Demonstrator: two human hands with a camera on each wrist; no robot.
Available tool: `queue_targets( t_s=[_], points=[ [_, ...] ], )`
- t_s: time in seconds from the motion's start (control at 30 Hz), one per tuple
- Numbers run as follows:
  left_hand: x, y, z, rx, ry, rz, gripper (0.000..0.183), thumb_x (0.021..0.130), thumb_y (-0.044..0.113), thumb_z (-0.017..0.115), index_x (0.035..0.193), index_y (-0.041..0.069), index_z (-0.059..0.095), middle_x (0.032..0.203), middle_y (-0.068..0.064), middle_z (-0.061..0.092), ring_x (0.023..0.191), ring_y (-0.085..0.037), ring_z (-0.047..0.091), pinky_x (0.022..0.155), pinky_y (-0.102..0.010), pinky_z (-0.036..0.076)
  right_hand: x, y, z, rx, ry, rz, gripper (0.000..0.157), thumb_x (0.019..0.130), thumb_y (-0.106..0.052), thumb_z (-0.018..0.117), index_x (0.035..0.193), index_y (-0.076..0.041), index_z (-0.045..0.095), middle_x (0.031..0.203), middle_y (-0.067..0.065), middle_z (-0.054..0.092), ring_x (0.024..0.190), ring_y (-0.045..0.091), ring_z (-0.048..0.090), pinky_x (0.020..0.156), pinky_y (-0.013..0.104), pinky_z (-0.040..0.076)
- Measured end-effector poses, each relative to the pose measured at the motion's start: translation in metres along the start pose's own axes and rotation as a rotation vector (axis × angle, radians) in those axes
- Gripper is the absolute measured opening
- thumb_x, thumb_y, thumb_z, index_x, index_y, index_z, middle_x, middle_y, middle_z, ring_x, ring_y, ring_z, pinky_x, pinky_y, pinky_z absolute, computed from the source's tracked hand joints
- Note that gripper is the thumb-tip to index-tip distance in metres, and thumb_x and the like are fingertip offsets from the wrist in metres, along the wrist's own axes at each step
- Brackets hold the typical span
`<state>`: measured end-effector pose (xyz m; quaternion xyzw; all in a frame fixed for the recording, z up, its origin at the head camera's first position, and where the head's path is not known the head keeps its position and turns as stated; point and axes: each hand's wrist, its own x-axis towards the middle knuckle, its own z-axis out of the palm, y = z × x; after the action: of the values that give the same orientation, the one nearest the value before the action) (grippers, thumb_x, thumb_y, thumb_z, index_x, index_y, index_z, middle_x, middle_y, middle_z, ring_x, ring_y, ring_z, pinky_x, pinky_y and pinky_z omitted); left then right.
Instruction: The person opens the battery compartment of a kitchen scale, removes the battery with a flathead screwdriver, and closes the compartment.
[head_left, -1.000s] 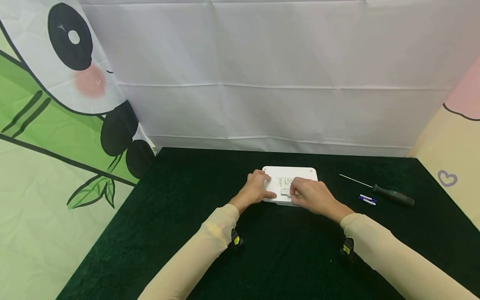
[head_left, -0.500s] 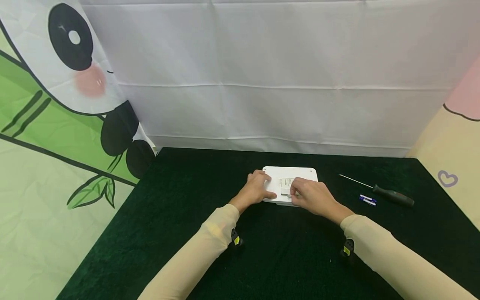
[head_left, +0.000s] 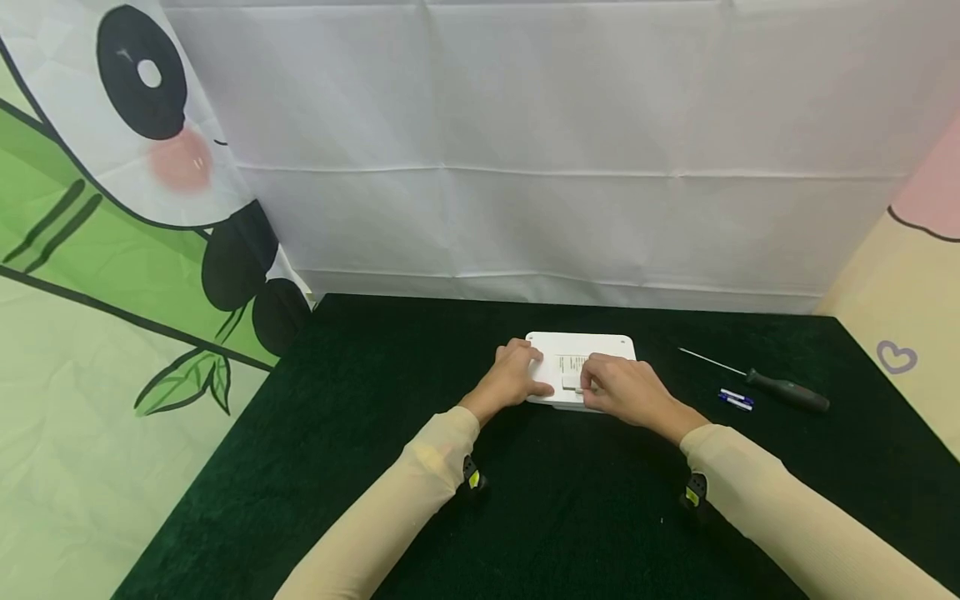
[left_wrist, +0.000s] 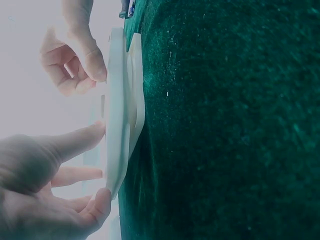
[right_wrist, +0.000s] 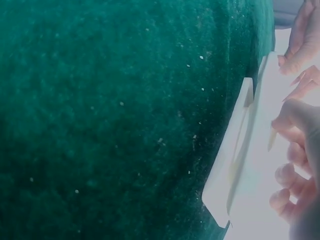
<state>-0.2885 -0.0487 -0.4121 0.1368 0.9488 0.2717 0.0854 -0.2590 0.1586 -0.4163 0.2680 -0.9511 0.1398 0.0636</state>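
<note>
A flat white device [head_left: 581, 343] with rounded corners and a printed label lies on the dark green cloth. Its kind is not clear. My left hand [head_left: 510, 375] holds its left end, thumb on the upper face and other fingers at the edge. In the left wrist view, a second white layer [left_wrist: 138, 85] shows under the device. Near the middle of the upper face, my right hand [head_left: 622, 390] pinches a small white cover [head_left: 572, 382] between thumb and forefinger. The right wrist view shows only a thin sliver of that cover [right_wrist: 272, 140]; the fingers hide the rest.
Right of the device lie two blue and white batteries [head_left: 735, 400], side by side. Behind them is a screwdriver with a dark handle [head_left: 787, 391], its shaft pointing left. A pale cloth wall [head_left: 555, 233] stands behind the table.
</note>
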Motion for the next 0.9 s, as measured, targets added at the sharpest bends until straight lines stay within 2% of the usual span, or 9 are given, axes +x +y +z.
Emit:
queue_targets(
  t_s=[0.1, 0.2, 0.3, 0.4, 0.47, 0.63, 0.9],
  points=[
    [0.001, 0.000, 0.001, 0.004, -0.003, -0.005, 0.057, 0.083, 0.028, 0.079, 0.132, 0.008, 0.058, 0.151, -0.010, 0.037, 0.130, -0.028, 0.035, 0.107, -0.040, 0.037, 0.000, 0.001, 0.000, 0.002, -0.021, 0.011, 0.007, 0.085, -0.022, 0.069, 0.086, -0.021, 0.062, 0.079, -0.007, 0.054, 0.066, 0.008, 0.047, 0.056, 0.024, 0.038],
    [0.001, 0.000, 0.001, 0.008, -0.004, -0.009, 0.057, 0.083, 0.029, 0.079, 0.132, 0.009, 0.058, 0.151, -0.010, 0.036, 0.131, -0.028, 0.035, 0.107, -0.040, 0.037, 0.000, 0.002, 0.001, -0.027, 0.016, 0.023, 0.009, 0.086, -0.027, 0.069, 0.090, -0.019, 0.066, 0.089, -0.002, 0.059, 0.078, 0.015, 0.052, 0.063, 0.031, 0.045],
    [0.000, 0.000, 0.001, 0.014, -0.004, -0.009, 0.057, 0.083, 0.030, 0.079, 0.132, 0.009, 0.059, 0.151, -0.010, 0.036, 0.131, -0.028, 0.035, 0.108, -0.040, 0.037, 0.000, 0.004, 0.001, -0.076, 0.064, 0.062, 0.030, 0.086, -0.039, 0.069, 0.106, -0.017, 0.069, 0.111, 0.007, 0.061, 0.104, 0.028, 0.053, 0.083, 0.045, 0.046],
    [0.000, 0.000, 0.000, 0.024, -0.005, -0.004, 0.057, 0.084, 0.030, 0.079, 0.133, 0.010, 0.059, 0.152, -0.010, 0.036, 0.131, -0.028, 0.035, 0.107, -0.041, 0.038, 0.001, 0.007, -0.001, -0.116, 0.067, 0.115, 0.057, 0.085, -0.051, 0.070, 0.129, -0.016, 0.062, 0.136, 0.014, 0.052, 0.131, 0.039, 0.038, 0.100, 0.060, 0.035],
    [0.000, 0.000, 0.000, 0.024, -0.007, -0.001, 0.057, 0.084, 0.030, 0.078, 0.133, 0.009, 0.058, 0.152, -0.010, 0.036, 0.130, -0.028, 0.035, 0.107, -0.041, 0.038, 0.001, 0.009, -0.002, -0.131, 0.051, 0.139, 0.068, 0.084, -0.054, 0.069, 0.138, -0.017, 0.054, 0.146, 0.015, 0.043, 0.139, 0.041, 0.028, 0.104, 0.066, 0.028],
    [-0.001, 0.001, -0.001, 0.020, -0.004, 0.008, 0.057, 0.084, 0.030, 0.078, 0.133, 0.009, 0.058, 0.152, -0.010, 0.035, 0.131, -0.028, 0.035, 0.107, -0.041, 0.038, 0.002, 0.011, -0.002, -0.143, 0.023, 0.171, 0.077, 0.083, -0.057, 0.068, 0.146, -0.018, 0.046, 0.156, 0.016, 0.032, 0.146, 0.043, 0.015, 0.107, 0.074, 0.016],
    [-0.001, 0.000, 0.000, 0.022, -0.004, 0.001, 0.058, 0.084, 0.030, 0.079, 0.133, 0.009, 0.058, 0.152, -0.010, 0.035, 0.130, -0.028, 0.035, 0.107, -0.040, 0.038, 0.000, 0.014, 0.002, -0.147, 0.001, 0.208, 0.084, 0.083, -0.063, 0.065, 0.149, -0.017, 0.041, 0.157, 0.017, 0.030, 0.145, 0.046, 0.017, 0.107, 0.074, 0.016]
  ],
)
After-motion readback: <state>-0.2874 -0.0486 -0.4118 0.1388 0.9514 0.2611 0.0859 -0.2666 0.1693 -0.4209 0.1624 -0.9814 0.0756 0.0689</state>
